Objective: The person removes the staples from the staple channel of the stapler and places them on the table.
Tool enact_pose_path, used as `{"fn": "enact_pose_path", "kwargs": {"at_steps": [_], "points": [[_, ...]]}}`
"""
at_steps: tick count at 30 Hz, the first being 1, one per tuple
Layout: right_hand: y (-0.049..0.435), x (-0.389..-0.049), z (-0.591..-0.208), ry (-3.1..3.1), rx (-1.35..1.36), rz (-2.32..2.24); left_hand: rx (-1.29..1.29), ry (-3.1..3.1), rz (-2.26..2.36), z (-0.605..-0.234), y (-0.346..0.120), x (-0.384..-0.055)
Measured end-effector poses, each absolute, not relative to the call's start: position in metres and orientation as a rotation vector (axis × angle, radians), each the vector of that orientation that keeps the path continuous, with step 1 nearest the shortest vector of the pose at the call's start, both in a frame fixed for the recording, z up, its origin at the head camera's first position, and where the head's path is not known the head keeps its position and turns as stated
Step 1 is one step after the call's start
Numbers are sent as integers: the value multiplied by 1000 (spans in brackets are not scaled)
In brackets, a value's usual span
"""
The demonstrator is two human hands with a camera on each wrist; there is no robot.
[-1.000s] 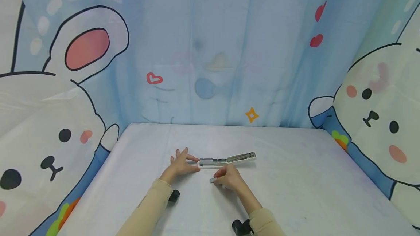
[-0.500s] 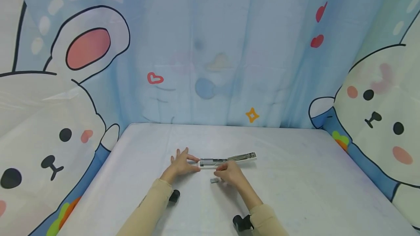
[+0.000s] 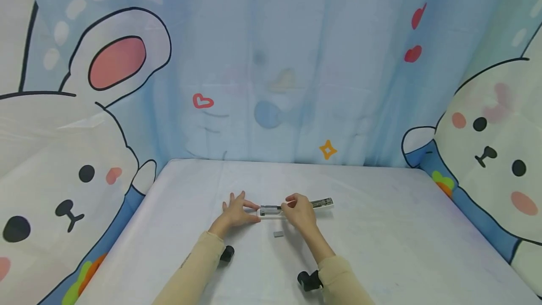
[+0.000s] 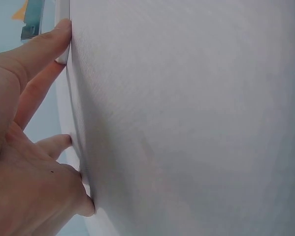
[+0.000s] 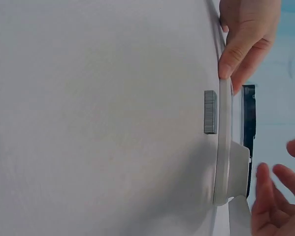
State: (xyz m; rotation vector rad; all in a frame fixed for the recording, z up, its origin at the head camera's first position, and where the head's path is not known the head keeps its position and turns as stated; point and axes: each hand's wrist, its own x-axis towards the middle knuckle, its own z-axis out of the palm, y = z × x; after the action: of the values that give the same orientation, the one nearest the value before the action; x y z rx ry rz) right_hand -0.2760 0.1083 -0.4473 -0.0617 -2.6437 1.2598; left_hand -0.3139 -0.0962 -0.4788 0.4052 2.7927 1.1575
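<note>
A white stapler (image 3: pixel 271 216) lies opened out on the table, its metal staple channel facing up. My left hand (image 3: pixel 237 212) pinches the stapler's left end between thumb and index finger, with the other fingers spread behind. Over the stapler's middle is my right hand (image 3: pixel 299 212), which hides part of it. In the right wrist view the right hand's fingers (image 5: pixel 264 194) are bent, with a gap between them and the thumb, and nothing shows in that gap. A grey strip of staples (image 5: pixel 210 112) lies on the cloth along the stapler's near side.
A white cloth covers the table (image 3: pixel 381 229). Behind it hangs a blue curtain (image 3: pixel 237 60) printed with cartoon rabbits. Black devices (image 3: pixel 309 280) are strapped at both wrists, close over the tabletop.
The right hand has let go of the staple strip, leaving it on the table, and has moved forward and up over the stapler's middle. The left hand keeps its hold on the stapler.
</note>
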Motion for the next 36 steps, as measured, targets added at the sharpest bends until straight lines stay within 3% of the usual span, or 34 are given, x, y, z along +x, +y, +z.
{"fn": "enact_pose_path", "kwargs": {"at_steps": [36], "points": [[90,-285,-453,-2593,-155,1644,400,2778,1174,-479,-98,-312]]}}
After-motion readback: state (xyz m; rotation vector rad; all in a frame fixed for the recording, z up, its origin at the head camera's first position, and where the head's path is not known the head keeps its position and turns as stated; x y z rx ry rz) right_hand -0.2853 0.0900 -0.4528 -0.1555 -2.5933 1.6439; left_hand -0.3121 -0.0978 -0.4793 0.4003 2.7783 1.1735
